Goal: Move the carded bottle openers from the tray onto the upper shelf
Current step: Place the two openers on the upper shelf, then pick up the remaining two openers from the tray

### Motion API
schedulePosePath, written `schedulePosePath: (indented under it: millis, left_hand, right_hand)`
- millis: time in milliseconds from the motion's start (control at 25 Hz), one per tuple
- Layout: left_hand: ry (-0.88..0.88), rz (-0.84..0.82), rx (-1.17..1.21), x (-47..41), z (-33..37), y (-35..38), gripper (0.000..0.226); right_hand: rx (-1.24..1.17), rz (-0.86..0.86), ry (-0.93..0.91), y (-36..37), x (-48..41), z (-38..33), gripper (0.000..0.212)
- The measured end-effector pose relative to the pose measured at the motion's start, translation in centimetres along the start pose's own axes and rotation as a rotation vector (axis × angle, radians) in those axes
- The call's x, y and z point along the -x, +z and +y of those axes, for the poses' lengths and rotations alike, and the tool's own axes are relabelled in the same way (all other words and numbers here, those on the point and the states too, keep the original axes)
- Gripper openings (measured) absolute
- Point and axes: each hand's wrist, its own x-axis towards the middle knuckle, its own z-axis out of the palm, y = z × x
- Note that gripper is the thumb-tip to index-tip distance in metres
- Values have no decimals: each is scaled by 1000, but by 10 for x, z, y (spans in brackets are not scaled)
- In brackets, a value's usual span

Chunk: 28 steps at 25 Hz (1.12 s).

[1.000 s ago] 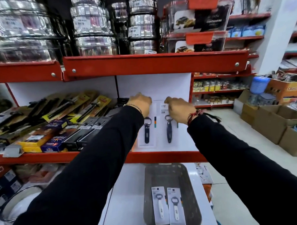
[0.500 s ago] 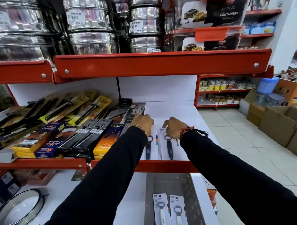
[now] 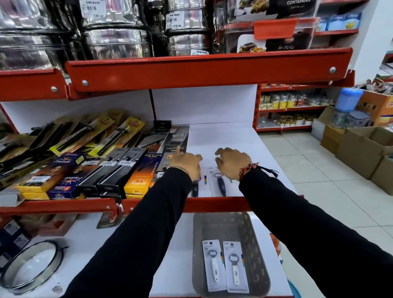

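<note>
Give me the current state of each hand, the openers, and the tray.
Left hand: open, palm down over the left dark opener's card, holding nothing.
Right hand: open, palm down over the right dark opener's card, holding nothing.
Dark openers: two, flat on the upper shelf.
White openers: two, flat in the tray.
Tray: on the lower shelf.

Both hands [image 3: 232, 163] outstretched, palms down

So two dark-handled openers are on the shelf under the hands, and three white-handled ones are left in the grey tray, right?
Not quite. The head view shows two white-handled openers left in the grey tray, not three. The two dark-handled ones do lie on the shelf under the hands.
</note>
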Motion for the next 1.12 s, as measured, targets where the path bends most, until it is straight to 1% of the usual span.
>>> schedulePosePath:
  millis: [120, 200, 320, 440, 520, 640, 760, 840, 960, 1120]
  left_hand:
    - [40, 253, 102, 27, 0, -9, 41]
    - [89, 338, 160, 50, 4, -13, 39]
    - [146, 340, 217, 90, 13, -18, 35]
    - [182, 322, 226, 128, 20, -12, 29]
    - [215, 258, 228, 146, 29, 1, 29]
    - [221, 110, 288, 154, 43, 37, 27]
    - [184, -64, 324, 147, 53, 88, 28]
    - [139, -181, 347, 132, 57, 126, 31]
    - [84, -355, 313, 106, 62, 175, 35]
    - [52, -468, 181, 63, 66, 226, 41]
  right_hand:
    - [-4, 147, -19, -15, 29, -6, 42]
    - [-26, 222, -13, -24, 54, -11, 39]
    - [-72, 273, -19, -32, 97, -18, 33]
    - [-157, 219, -37, -29, 143, -17, 30]
    - [-181, 151, -53, -13, 169, -12, 27]
    - [-162, -37, -4, 30, 188, 1, 26]
    - [-123, -237, 78, 78, 185, 19, 28]
    - [-50, -352, 118, 110, 174, 32, 30]
    - [37, -414, 102, 157, 152, 48, 32]
    - [130, -427, 82, 210, 120, 70, 37]
